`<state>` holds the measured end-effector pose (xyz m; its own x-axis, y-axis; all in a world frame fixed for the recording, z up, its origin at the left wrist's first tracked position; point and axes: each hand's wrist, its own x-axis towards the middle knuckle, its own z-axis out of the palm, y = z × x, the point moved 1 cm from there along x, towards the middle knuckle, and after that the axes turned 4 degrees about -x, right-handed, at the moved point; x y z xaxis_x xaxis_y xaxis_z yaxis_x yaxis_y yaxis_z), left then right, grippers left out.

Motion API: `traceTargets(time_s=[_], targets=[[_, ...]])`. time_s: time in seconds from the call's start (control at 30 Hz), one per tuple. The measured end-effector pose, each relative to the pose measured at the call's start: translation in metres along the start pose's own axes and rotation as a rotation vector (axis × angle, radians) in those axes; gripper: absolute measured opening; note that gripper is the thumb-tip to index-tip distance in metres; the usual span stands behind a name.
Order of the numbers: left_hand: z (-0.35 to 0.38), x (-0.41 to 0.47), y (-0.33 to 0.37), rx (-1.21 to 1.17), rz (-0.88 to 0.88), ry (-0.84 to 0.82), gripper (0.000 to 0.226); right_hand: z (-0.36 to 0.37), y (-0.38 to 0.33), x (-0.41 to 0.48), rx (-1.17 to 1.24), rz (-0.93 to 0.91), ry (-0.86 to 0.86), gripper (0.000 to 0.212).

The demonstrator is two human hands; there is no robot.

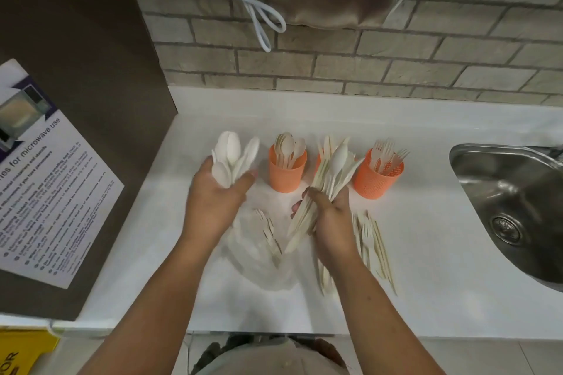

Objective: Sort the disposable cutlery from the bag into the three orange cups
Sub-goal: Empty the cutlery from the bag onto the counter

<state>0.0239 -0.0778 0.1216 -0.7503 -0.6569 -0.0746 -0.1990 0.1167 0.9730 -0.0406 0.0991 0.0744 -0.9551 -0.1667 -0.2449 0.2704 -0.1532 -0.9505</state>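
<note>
Mid-sort. Left hand (213, 198) grips a fan of white spoons (231, 152), left of the spoon cup (286, 176). Right hand (332, 216) clutches a mixed bundle (332, 167) that mostly hides the middle cup (318, 163), probably for knives. Bag (262, 265) lies near. Next I'd drop the spoons in their cup.

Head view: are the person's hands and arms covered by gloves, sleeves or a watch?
No. The left hand and right hand are ungloved, no ring or watch discernible; both forearms are bare down to the frame edge, no sleeve in view.
</note>
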Motion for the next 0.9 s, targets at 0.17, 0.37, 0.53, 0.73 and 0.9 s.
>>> traceTargets(time_s=[0.17, 0.37, 0.53, 0.73, 0.9], targets=[[0.063, -0.036, -0.006, -0.427, -0.347, -0.286, 0.026, -0.054, -0.016, 0.009, -0.084, 0.033, 0.006, 0.036], [0.135, -0.066, -0.053, -0.338, -0.54, -0.397, 0.017, -0.116, 0.0, 0.023, -0.553, 0.228, 0.042, 0.032], [0.158, -0.061, -0.077, -0.075, -0.423, -0.273, 0.041, -0.12, 0.021, 0.025, -0.708, 0.25, -0.054, 0.036], [0.174, -0.061, -0.08, 0.186, -0.217, -0.287, 0.046, -0.127, 0.023, 0.02, -0.694, 0.131, -0.061, 0.025], [0.178, -0.062, -0.081, 0.272, -0.111, -0.209, 0.067, -0.137, 0.026, 0.024, -0.772, 0.115, -0.049, 0.021]])
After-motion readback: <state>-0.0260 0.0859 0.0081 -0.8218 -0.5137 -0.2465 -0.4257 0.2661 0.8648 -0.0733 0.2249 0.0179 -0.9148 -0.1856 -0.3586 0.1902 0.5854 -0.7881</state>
